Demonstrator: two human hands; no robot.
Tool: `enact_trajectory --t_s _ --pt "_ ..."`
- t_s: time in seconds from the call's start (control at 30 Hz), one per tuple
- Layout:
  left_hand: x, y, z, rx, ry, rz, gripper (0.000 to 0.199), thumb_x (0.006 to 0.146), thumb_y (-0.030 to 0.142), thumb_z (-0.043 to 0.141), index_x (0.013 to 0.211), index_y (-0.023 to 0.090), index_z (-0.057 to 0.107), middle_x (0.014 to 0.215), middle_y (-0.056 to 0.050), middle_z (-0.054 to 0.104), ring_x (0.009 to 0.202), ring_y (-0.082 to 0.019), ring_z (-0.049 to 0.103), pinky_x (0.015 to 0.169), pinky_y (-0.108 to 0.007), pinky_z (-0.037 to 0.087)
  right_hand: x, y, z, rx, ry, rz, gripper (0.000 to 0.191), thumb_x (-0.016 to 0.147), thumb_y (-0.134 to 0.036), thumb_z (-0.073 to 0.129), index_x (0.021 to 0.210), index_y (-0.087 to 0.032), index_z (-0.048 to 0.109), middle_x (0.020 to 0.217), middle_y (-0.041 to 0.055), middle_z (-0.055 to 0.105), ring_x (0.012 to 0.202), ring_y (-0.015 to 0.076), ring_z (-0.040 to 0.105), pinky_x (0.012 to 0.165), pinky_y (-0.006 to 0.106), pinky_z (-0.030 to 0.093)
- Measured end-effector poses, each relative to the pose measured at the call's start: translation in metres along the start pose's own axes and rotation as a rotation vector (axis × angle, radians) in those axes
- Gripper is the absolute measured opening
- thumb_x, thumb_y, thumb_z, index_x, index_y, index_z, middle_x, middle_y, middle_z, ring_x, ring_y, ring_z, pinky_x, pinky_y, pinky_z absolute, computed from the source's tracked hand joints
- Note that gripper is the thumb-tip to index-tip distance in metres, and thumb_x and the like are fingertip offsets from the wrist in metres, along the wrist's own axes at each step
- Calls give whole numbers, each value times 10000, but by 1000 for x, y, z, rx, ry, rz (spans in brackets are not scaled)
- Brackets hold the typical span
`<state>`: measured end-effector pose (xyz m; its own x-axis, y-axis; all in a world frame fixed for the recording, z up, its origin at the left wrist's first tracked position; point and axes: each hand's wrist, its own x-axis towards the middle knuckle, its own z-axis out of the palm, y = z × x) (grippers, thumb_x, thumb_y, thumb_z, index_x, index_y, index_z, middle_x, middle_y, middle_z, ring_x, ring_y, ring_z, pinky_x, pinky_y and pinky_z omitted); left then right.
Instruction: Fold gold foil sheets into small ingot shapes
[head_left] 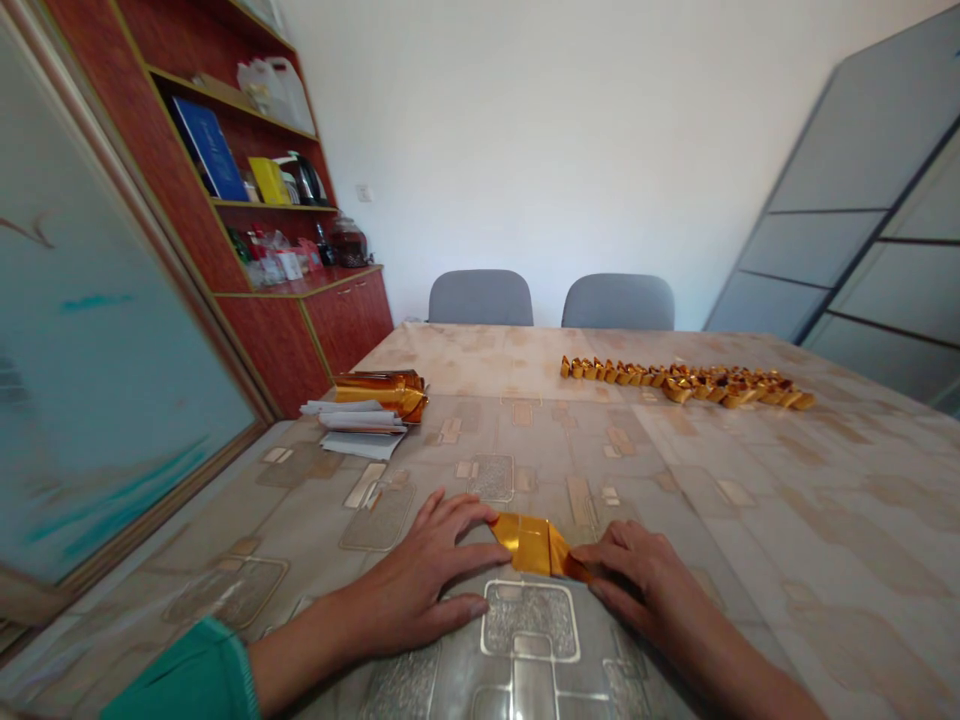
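A folded strip of gold foil (529, 545) lies flat on the patterned table cover (750, 560), close to the near edge of my view. My right hand (630, 575) sits over the strip's right end, with its fingers bent down on the foil. My left hand (427, 570) rests palm-down to the left, and its spread fingertips reach the strip's left edge. A green sleeve (184, 675) covers my left wrist area. Farther away, a long row of small folded gold foil pieces (682, 385) runs across the table.
A bundle of gold foil (382, 393) lies on a stack of white paper slips (360, 428) at the table's far left. A glass panel (112, 330) stands left of the table, with a red wooden shelf cabinet (300, 330) behind it. Two grey chairs (480, 297) stand beyond the table.
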<state>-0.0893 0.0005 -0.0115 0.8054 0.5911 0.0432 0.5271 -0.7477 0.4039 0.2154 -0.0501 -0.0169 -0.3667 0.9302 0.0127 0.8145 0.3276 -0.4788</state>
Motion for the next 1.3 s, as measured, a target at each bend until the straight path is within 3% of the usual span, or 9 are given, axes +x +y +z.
enact_trajectory --t_s 0.17,0.33,0.53,0.7,1.13,1.3 --pt "1 -5 -3 -8 35 11 383 961 482 583 1341 435 590 1459 -28 507 1408 -336 379 1182 -679 66 18 0 -15 55 -123 -63 282 776 -31 627 941 -238 724 808 0 661 776 179 574 712 278 365" --pt "1 -7 -6 -3 12 30 417 942 534 589 1352 463 572 1480 -10 492 1411 -343 382 1177 -687 99 33 -7 -32 57 -213 -59 463 686 16 638 1048 -262 721 794 -19 660 744 171 567 687 261 358" --pt "-1 -5 -2 34 -10 7 456 951 541 562 1398 465 514 1482 -20 485 1431 -360 348 1151 -740 65 10 -7 -3 -17 -40 -71 258 875 -76 570 989 -238 735 876 49 650 801 198 583 703 283 387" --pt "-2 -7 -2 60 -15 1 486 939 578 560 1413 494 489 1538 -17 424 1437 -383 320 1130 -762 90 -11 -7 20 -55 101 1 266 994 -186 495 1018 -250 751 888 68 643 835 226 598 735 325 428" --pt "-2 -8 -2 -1 30 -1 463 913 568 616 1364 468 570 1508 -34 460 1403 -372 380 1155 -712 99 -11 -7 7 16 35 15 275 976 -190 508 967 -250 777 910 78 664 884 243 607 752 338 437" --pt "6 -4 -1 -28 97 -37 295 966 416 603 1251 449 671 1412 -17 536 1358 -313 402 1170 -597 189 0 -4 -1 136 -13 35 261 922 -129 544 932 -243 778 908 58 677 896 220 616 774 308 451"
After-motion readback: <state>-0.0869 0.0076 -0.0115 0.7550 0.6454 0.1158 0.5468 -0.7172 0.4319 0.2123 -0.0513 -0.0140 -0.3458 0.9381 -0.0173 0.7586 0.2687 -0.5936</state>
